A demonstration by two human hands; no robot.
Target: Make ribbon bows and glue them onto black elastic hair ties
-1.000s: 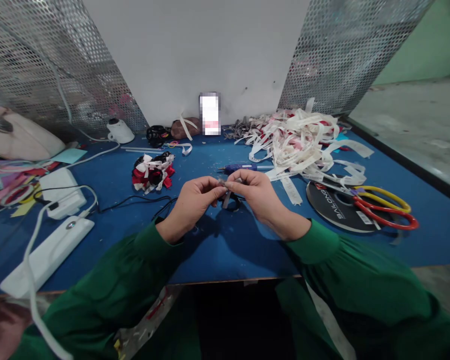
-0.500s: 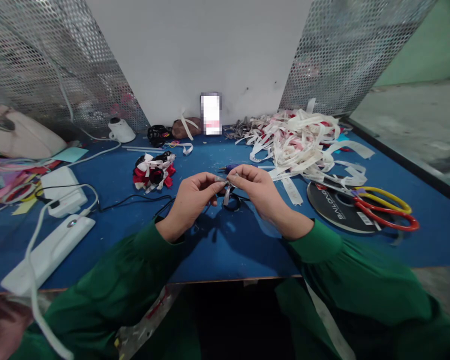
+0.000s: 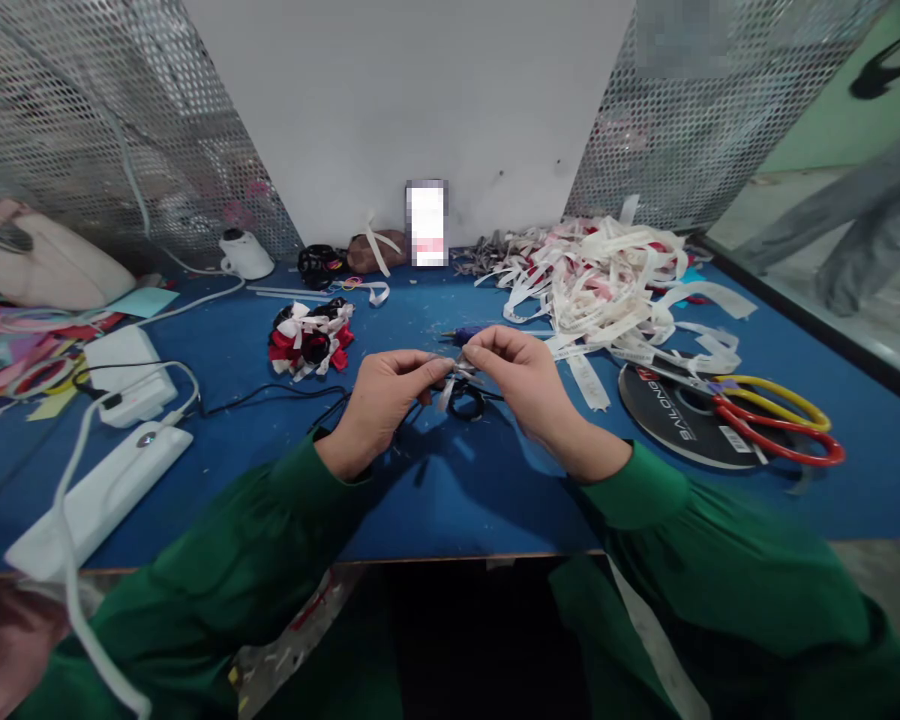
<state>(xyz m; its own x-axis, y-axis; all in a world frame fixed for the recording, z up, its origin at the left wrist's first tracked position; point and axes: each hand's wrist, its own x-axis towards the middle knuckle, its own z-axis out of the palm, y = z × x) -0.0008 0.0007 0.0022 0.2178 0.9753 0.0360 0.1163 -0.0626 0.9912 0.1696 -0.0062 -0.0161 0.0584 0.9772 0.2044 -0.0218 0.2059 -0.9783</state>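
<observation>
While left hand [image 3: 375, 400] and right hand [image 3: 529, 385] pinch small greyish ribbon piece [image 3: 462, 369] between fingertips above table [image 3: 450, 520], passer-by's legs [image 3: 859, 220] show beyond, well apart. Black loop [image 3: 468, 416] just beside; glue gun [image 3: 465, 335] behind; scissors [image 3: 784, 428] on ribbon spool [image 3: 664, 425].

Loose, deep-green long sleeves [image 3: 637, 485] with plain fitted cuffs, the fabric apparently smooth and faintly shiny.

"BAILONG" is printed in pale capitals on the black disc [image 3: 656, 422] at the right of the tabletop [image 3: 495, 515]. On its white label [image 3: 734, 439], the small print cannot be read.
</observation>
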